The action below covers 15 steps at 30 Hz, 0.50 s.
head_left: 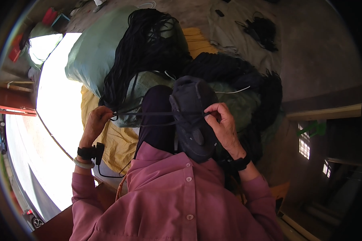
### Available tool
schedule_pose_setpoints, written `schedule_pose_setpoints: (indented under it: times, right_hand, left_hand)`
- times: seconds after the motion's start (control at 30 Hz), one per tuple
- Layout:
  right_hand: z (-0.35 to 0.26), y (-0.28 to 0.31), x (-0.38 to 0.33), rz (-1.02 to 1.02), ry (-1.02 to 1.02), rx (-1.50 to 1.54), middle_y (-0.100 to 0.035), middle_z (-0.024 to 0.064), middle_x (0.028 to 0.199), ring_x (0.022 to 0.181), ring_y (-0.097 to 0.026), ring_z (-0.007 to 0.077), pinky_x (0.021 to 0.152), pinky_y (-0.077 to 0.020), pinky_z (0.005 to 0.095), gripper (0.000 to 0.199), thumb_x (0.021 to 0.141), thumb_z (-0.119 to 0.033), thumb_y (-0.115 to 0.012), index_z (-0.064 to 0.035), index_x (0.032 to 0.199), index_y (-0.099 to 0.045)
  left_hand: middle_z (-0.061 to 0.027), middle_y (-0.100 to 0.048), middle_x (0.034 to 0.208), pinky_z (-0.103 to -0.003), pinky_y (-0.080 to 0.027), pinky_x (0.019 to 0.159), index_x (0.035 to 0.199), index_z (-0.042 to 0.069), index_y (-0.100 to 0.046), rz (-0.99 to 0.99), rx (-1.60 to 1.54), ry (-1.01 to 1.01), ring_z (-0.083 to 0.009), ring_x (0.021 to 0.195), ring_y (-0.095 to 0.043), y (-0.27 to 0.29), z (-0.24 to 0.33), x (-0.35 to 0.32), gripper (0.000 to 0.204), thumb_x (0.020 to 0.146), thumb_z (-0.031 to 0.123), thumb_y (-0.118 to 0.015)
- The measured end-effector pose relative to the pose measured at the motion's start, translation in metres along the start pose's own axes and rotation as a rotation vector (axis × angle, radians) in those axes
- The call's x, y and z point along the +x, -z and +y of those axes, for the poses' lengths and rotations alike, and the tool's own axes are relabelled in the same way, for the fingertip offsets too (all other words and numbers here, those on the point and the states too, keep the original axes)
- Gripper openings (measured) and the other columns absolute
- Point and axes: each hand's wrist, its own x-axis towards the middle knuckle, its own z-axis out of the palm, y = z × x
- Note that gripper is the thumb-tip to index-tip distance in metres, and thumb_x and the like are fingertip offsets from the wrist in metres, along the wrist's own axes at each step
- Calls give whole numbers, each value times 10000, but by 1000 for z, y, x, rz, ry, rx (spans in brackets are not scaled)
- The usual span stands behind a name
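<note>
A dark grey shoe (pixel 194 138) rests on my lap beside my dark-clothed knee (pixel 155 108). Above it a thin black lace (pixel 145 114) is stretched straight from side to side. My left hand (pixel 95 123) pinches one end of the lace, where a short loop hangs by the fingertips. At the shoe's right side, my right hand (pixel 225 126) pinches the lace between thumb and forefinger. A second strand sags just below the taut one and runs to the shoe.
Ahead lie a stuffed green sack (pixel 94 52), a heap of long black laces (pixel 145 44) and a dark bundle (pixel 225 68) to its right. Yellow cloth (pixel 118 140) spreads beneath. A black tangle (pixel 261 32) sits on a grey sheet. Bright light falls from the left.
</note>
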Motion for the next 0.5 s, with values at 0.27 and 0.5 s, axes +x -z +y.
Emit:
schedule_pose_setpoints:
  times: [0.27,0.5]
  right_hand:
    - [-4,3,1,-35,11,-81,-540,32,1064,925,-545,145,802,-484,272,169,874,-60,-712,-79,1039,-675]
    - [-1,5,2,-47,104,-101,-567,26,1065,900,-571,138,789,-506,276,174,888,-24,-730,-79,1053,-710]
  left_hand:
    - [-84,-719,848,-319,-521,739,977,-23,-709,75,47,82,-153,778,-638,36,-19,-5,130,978,97,-661]
    - [-70,-686,854,-324,-510,746,997,-22,-678,51,-62,129,-153,797,-626,13,6,4,143,998,119,-656]
